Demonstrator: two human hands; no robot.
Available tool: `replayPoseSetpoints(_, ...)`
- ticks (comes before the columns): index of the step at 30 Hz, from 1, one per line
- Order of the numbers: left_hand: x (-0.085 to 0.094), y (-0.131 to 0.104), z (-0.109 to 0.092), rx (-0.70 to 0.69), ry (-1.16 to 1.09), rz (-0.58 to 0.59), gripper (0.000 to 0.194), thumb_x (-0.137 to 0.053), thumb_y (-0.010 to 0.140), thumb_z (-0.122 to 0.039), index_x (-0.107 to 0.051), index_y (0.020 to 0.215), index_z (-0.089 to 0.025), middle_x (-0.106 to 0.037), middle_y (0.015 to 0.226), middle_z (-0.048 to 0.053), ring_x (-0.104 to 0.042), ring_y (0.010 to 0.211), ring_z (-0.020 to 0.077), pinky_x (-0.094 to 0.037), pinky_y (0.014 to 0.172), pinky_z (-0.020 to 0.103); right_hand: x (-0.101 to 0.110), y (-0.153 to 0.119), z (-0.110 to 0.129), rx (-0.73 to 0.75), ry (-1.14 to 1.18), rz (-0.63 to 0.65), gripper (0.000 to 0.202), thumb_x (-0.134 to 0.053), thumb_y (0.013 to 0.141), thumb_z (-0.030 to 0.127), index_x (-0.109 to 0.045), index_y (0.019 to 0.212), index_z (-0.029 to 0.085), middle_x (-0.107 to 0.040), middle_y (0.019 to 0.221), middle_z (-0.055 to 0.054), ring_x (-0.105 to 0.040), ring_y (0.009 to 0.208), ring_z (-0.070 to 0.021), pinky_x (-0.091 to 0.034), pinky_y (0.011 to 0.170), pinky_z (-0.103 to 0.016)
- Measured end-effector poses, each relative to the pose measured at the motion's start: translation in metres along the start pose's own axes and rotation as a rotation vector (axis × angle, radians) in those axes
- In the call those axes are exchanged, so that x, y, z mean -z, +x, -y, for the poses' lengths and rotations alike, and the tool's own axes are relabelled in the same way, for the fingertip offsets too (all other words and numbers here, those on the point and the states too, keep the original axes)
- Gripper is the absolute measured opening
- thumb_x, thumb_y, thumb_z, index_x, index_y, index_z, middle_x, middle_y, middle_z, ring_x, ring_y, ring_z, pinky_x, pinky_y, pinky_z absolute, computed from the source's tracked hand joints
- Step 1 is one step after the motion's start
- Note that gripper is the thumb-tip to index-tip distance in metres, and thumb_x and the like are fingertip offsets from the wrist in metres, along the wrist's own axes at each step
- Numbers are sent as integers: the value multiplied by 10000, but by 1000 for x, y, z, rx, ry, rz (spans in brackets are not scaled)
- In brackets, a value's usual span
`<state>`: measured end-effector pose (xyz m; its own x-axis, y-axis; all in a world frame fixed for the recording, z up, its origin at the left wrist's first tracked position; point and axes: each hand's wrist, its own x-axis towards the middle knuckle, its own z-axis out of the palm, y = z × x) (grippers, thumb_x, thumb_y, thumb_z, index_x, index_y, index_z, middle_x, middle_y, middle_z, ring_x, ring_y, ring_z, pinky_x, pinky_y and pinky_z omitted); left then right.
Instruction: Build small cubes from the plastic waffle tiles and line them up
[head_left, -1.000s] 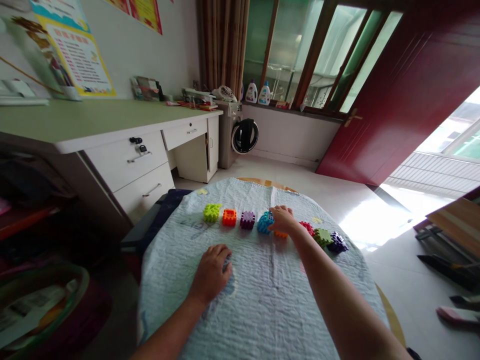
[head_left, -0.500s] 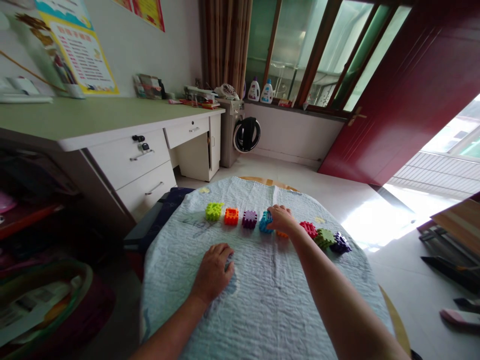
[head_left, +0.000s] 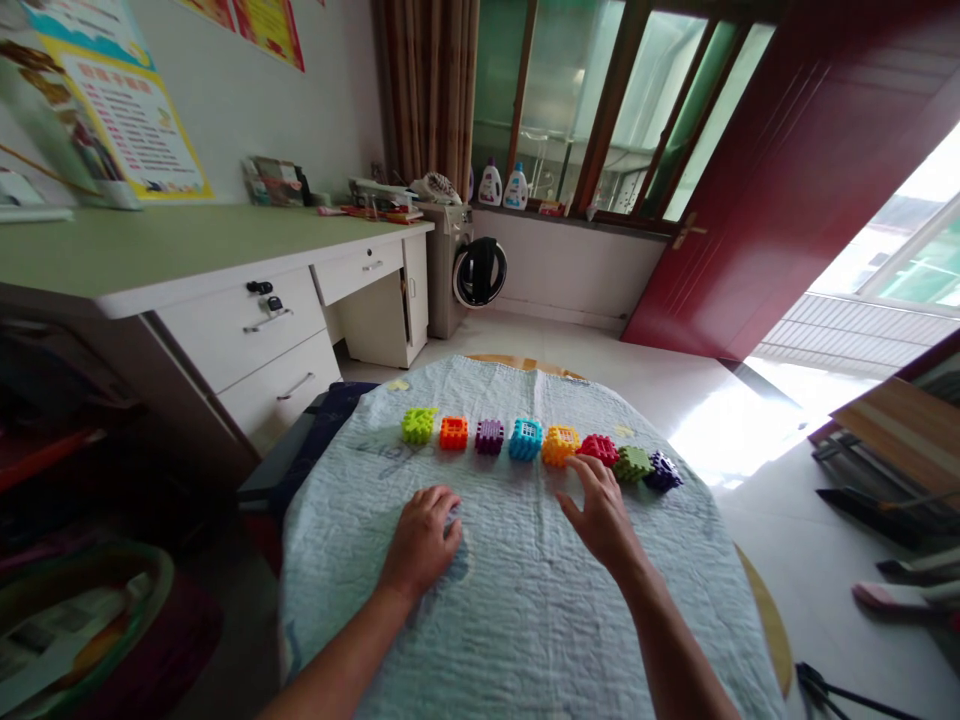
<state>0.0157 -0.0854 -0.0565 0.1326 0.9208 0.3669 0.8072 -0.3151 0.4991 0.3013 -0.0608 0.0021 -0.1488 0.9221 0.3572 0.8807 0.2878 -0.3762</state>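
Several toothed plastic cube blocks stand in a row on the cloth: a lime block [head_left: 418,425], an orange block [head_left: 453,434], a purple block [head_left: 490,437], a blue block [head_left: 526,439], a yellow block [head_left: 560,445], a red block [head_left: 598,448], a green block [head_left: 633,463] and a dark purple block [head_left: 664,471]. My right hand [head_left: 601,508] is open just in front of the yellow and red blocks, thumb apart; I cannot tell whether its fingertips touch them. Holding nothing, my left hand [head_left: 424,538] lies open on the cloth, nearest the orange and purple blocks.
A pale blue cloth [head_left: 510,620] covers the round table. Beyond it are a desk [head_left: 247,240] with drawers on the left and a washing machine [head_left: 450,275] with its door ajar. A red door [head_left: 720,190] stands at the right, a basket [head_left: 161,590] at lower left.
My right hand has left the blue block and drawn back to the right, in front of the yellow and red blocks. The yellow block is uncovered. My left hand stays on the cloth.
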Motion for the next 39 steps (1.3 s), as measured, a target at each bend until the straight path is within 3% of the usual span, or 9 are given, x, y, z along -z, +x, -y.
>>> replayPoseSetpoints(4,0,1,0,-30,29,-13,213,-557,793,-155,-635,980,-218,-638,1032,60,-571,997,236,-468,912,401,-18,-55,-23,-119,-70,29,355,-602,803,285,-631,1153,235,-612,1190,-109,-554,1110,-296,-441,965,-434)
replayPoseSetpoints(8,1,1,0,-48,49,-16,202,-558,794,-157,-633,973,-208,-640,1015,58,-576,988,234,-471,914,395,-31,-76,-22,-192,-134,-1,305,-547,858,298,-640,1143,237,-616,1221,-109,-524,1183,-291,-418,1002,-428)
replayPoseSetpoints(21,1,2,2,-69,78,-18,182,-548,800,-194,-641,956,-203,-650,988,57,-582,965,229,-475,909,380,-25,-73,-6,-277,-167,26,286,-516,897,311,-640,1143,235,-613,1241,-92,-516,1178,-257,-389,993,-381)
replayPoseSetpoints(39,2,1,-2,3,56,26,174,-561,795,-158,-635,949,-190,-632,1006,69,-557,978,225,-457,926,381,-32,-72,-10,-271,-236,40,287,-477,928,308,-629,1144,197,-602,1244,-95,-487,1198,-248,-360,992,-363)
